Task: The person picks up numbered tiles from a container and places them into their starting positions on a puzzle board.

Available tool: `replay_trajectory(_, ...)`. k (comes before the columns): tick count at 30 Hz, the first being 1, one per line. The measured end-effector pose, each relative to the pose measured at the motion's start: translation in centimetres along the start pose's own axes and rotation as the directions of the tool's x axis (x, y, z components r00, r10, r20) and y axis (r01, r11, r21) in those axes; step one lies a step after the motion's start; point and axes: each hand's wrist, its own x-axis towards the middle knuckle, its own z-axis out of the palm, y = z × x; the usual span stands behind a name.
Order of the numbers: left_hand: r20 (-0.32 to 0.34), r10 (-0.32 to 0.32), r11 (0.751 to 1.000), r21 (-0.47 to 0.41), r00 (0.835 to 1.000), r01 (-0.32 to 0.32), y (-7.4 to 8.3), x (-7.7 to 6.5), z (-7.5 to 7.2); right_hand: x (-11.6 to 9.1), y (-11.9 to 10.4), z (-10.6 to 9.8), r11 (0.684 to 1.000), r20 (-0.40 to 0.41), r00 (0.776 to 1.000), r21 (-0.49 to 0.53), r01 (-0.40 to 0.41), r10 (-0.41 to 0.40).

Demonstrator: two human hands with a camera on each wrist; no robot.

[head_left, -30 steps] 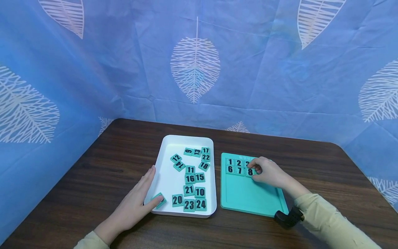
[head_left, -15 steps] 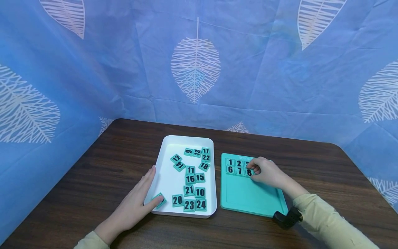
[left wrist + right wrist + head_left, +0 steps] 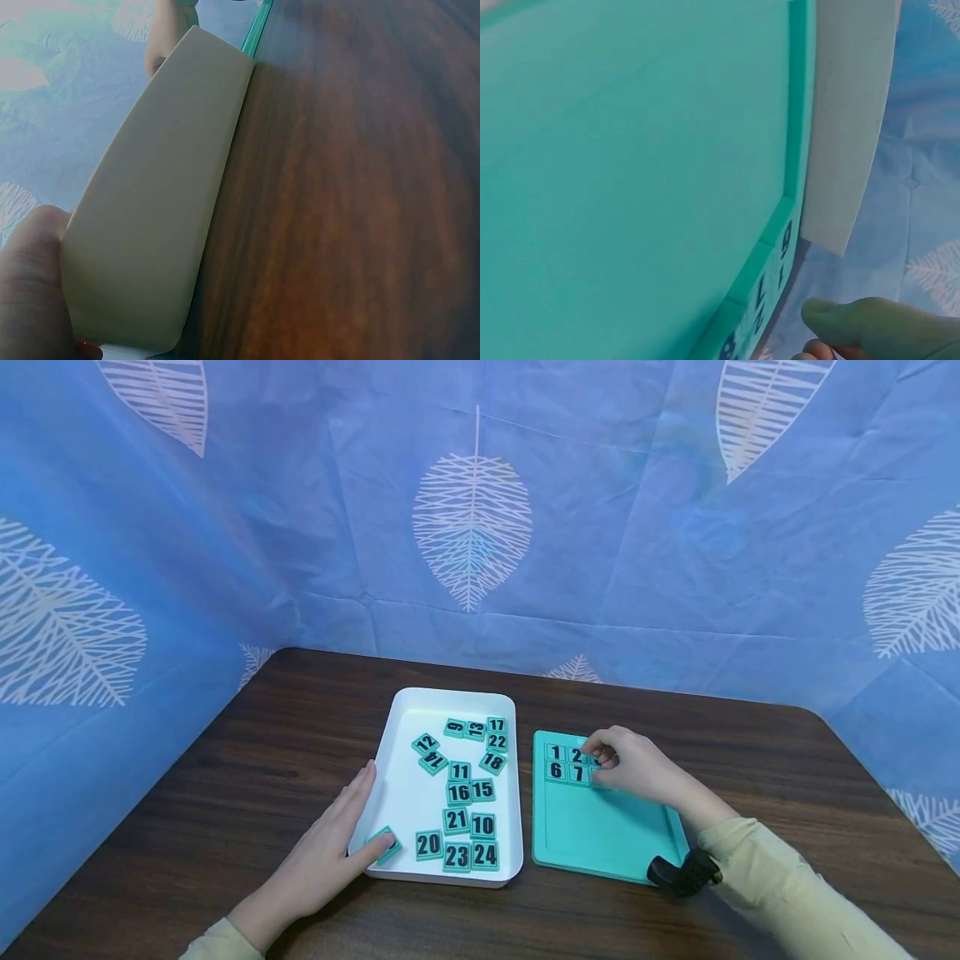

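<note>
My left hand (image 3: 322,852) lies along the left wall of the white tray (image 3: 405,697), fingers straight and thumb over the near-left corner. Under the thumb tip is a green number tile (image 3: 386,847), its number partly covered. In the left wrist view the thumb (image 3: 30,277) touches the tray's outer corner. My right hand (image 3: 641,767) is over the green board (image 3: 600,835), thumb and fingers bent with a gap between them. It hides tiles beside tile 2 (image 3: 576,755) and tile 7 (image 3: 578,774). No tile shows between its fingertips.
Several loose number tiles (image 3: 459,792) lie in the tray at mixed angles. Tile 1 (image 3: 555,752) and tile 6 (image 3: 555,771) sit at the board's upper left. The board lies just right of the tray on a dark wooden table (image 3: 300,727), before a blue leaf-print cloth (image 3: 337,527).
My right hand has moved left and slightly up across the board, now covering tile 8, which showed before. The left hand and the tray tiles stay put.
</note>
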Motion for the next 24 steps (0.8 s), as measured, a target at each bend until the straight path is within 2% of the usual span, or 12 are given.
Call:
replay_trajectory(3, 0.0, -0.001, 1.0, -0.002, 1.0, 0.001, 0.0, 0.0, 0.0, 0.6, -0.5, 0.0, 1.0, -0.009, 1.0, 0.009, -0.001, 0.001)
replay_trajectory(11, 0.005, -0.008, 1.0, -0.012, 1.0, 0.008, 0.0, 0.0, 0.0, 1.9, -1.8, 0.8, 0.997, -0.043, 0.997, 0.009, 0.07, -0.07)
replay_trajectory(24, 0.014, -0.014, 1.0, -0.006, 1.0, 0.014, -0.1, 0.2, -0.1, 3.4, -4.6, 2.2, 0.983, -0.035, 0.986, 0.087, 0.165, -0.162)
